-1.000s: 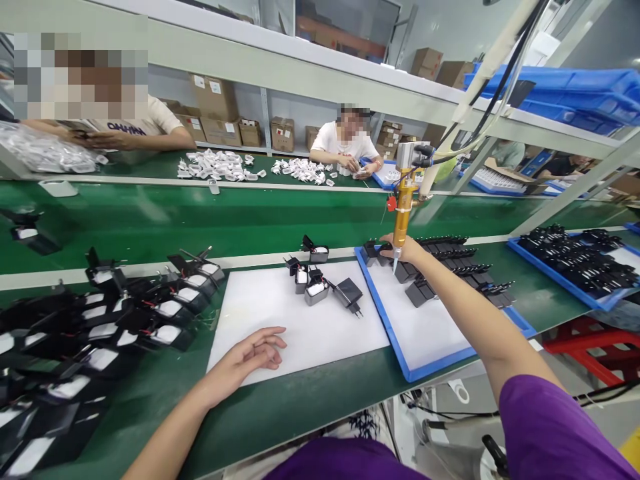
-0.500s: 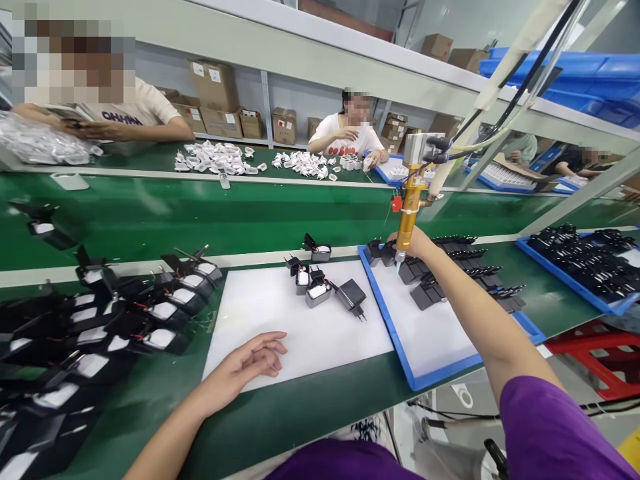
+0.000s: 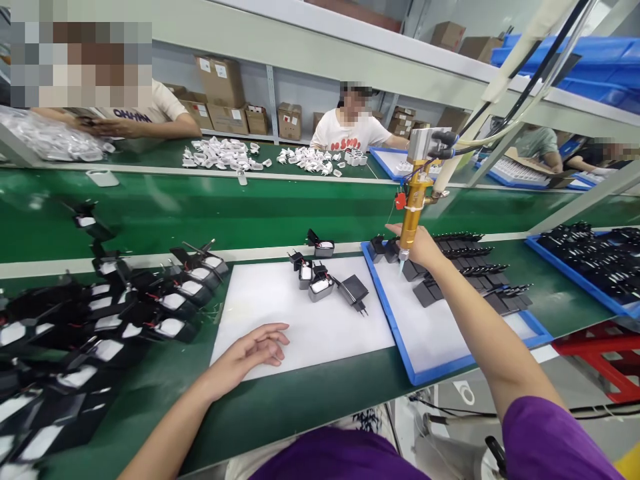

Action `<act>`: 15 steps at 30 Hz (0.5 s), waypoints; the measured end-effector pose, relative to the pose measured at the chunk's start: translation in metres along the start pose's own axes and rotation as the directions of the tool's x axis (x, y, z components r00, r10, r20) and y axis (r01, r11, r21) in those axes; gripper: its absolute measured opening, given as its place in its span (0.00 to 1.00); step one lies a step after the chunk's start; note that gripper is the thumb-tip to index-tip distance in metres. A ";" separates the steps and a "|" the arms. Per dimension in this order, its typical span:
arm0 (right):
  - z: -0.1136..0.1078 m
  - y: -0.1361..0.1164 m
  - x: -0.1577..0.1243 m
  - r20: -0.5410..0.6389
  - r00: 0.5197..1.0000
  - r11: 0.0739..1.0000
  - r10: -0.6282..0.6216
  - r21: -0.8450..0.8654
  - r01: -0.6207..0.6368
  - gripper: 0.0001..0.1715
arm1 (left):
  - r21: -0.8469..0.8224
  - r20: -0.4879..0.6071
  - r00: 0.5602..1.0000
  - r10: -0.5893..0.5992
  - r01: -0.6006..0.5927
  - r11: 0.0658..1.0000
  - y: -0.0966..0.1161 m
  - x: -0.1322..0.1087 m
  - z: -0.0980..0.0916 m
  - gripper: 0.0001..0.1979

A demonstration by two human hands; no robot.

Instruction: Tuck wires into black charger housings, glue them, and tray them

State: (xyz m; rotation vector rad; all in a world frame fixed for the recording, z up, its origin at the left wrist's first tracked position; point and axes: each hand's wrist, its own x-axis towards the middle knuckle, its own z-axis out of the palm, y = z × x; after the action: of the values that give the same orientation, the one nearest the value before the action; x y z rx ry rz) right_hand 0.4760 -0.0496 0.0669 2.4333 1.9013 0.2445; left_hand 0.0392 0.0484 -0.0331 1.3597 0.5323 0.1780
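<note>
My left hand (image 3: 257, 350) is over the near left part of a white board (image 3: 320, 340), palm down, fingers loosely bent and apart, holding nothing. On the board's far side are several black power adapters with white insides, some with their covers up, and a closed black adapter (image 3: 354, 293). My right hand (image 3: 423, 247) reaches over a blue-rimmed tray (image 3: 410, 370) among rows of closed black adapters (image 3: 473, 283). A gold dispensing nozzle (image 3: 413, 217) hangs in front of that hand and hides most of its fingers, so what they hold cannot be seen.
Many open adapters (image 3: 170, 327) crowd the green bench on the left. Another blue tray (image 3: 590, 267) of adapters lies at far right. Beyond the green ledge, co-workers sit by piles of white plug parts (image 3: 225, 157). A red stool (image 3: 610, 360) stands below the bench.
The view has shifted slightly. My left hand stays loosely open over the board, and my right hand remains behind the nozzle. The co-worker across has stretched an arm towards a tray.
</note>
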 end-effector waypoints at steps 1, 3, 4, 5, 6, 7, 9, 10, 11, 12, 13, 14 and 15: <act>-0.006 0.001 -0.008 -0.086 0.996 0.999 0.034 0.039 -0.031 0.26 | 0.004 0.008 1.000 0.010 -0.010 1.000 -0.001 0.000 0.000 0.23; -0.023 0.002 -0.029 -0.339 0.929 0.980 0.149 0.174 -0.094 0.24 | 0.019 0.023 1.000 0.020 -0.021 1.000 -0.001 0.000 0.000 0.23; -0.031 0.000 -0.041 -0.473 0.853 0.961 0.221 0.256 -0.107 0.22 | 0.028 0.026 0.999 0.018 -0.019 0.999 -0.001 0.000 0.001 0.23; -0.040 -0.005 -0.054 -0.583 0.759 0.937 0.291 0.333 -0.104 0.19 | 0.037 0.026 1.000 0.013 -0.014 0.999 0.000 0.000 0.001 0.23; -0.046 -0.014 -0.066 -0.661 0.663 0.915 0.351 0.393 -0.093 0.17 | 0.042 0.025 1.000 0.008 -0.009 0.999 0.001 -0.001 0.002 0.23; -0.050 -0.026 -0.078 -0.705 0.597 0.900 0.383 0.431 -0.068 0.14 | 0.046 0.024 1.000 0.003 -0.005 0.999 0.002 -0.001 0.003 0.22; -0.046 -0.058 -0.094 -0.681 0.662 0.898 0.315 0.439 0.024 0.10 | 0.045 0.020 1.000 0.003 -0.004 0.999 0.004 -0.001 0.004 0.22; -0.039 -0.076 -0.098 -0.588 0.779 0.899 0.216 0.432 0.077 0.10 | 0.043 0.018 1.000 0.007 -0.008 0.999 0.005 -0.001 0.004 0.22; -0.028 -0.094 -0.100 -0.462 0.880 0.898 0.110 0.426 0.112 0.10 | 0.042 0.017 1.000 0.010 -0.011 0.999 0.005 -0.001 0.004 0.22; -0.015 -0.110 -0.098 -0.335 0.942 0.904 0.014 0.407 0.132 0.11 | 0.042 0.014 1.000 0.014 -0.015 0.999 0.005 -0.002 0.004 0.22; 0.000 -0.124 -0.094 -0.210 0.976 0.920 -0.053 0.369 0.129 0.16 | 0.042 0.012 1.000 0.017 -0.018 0.999 0.005 -0.002 0.004 0.22; 0.013 -0.136 -0.088 -0.098 0.993 0.941 -0.072 0.324 0.100 0.20 | 0.043 0.010 1.000 0.021 -0.021 0.999 0.004 -0.002 0.004 0.22; 0.025 -0.144 -0.081 -0.016 0.998 0.960 -0.053 0.273 0.055 0.24 | 0.044 0.009 1.000 0.023 -0.024 0.999 0.004 -0.002 0.004 0.21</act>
State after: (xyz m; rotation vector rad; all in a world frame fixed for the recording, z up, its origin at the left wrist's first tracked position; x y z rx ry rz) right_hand 0.3225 -0.0912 0.0150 2.5413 2.1296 -0.0130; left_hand 0.0401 0.0451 -0.0284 1.4098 0.5160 0.1803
